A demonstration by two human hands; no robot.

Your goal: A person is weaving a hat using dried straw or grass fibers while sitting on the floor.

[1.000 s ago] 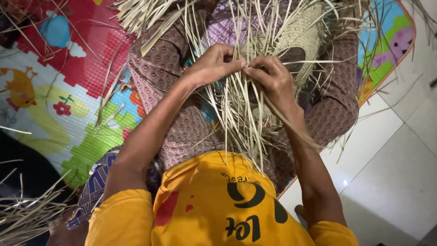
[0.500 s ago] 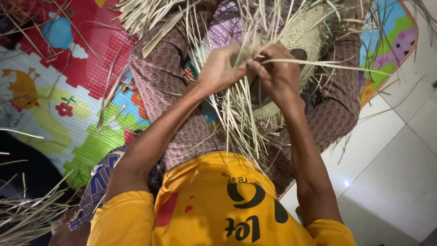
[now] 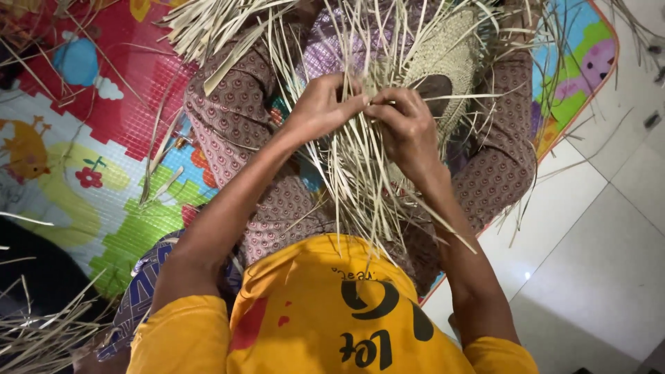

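Woven straw piece [image 3: 443,66]: pale, rounded, tight weave, dark opening at its middle; positioned on the lap, upper centre of view, just beyond both hands. Long loose straw strands [image 3: 360,187] fanning out from its edge in all directions, most hanging down toward the yellow shirt [image 3: 332,312].

Left hand [image 3: 322,107]: fingers closed, pinching a bundle of the strands at the near edge of the weave. Grip narrow, thumb and fingertips pressed together on the straw.

Right hand [image 3: 409,131]: fingers curled around strands directly beside the left hand, fingertips of the 2 hands touching or nearly so. Grip closed on straw; exact number of strands held cannot be told.

Both forearms raised from the bottom of view, converging at the work.

Beneath the weave: patterned brown trousers [image 3: 242,118] on crossed legs, knees spread to left and right. Purple patterned cloth [image 3: 325,48] visible above the hands, partly covered by strands.

Under the legs: colourful foam play mat [image 3: 83,138] with red, green, yellow and blue panels and cartoon figures; edge of mat visible at upper right. Stray straw strands scattered over the mat.

Right of the mat: white tiled floor [image 3: 596,249]. Lower left corner: separate heap of dry straw [image 3: 41,339], well apart from the hands.
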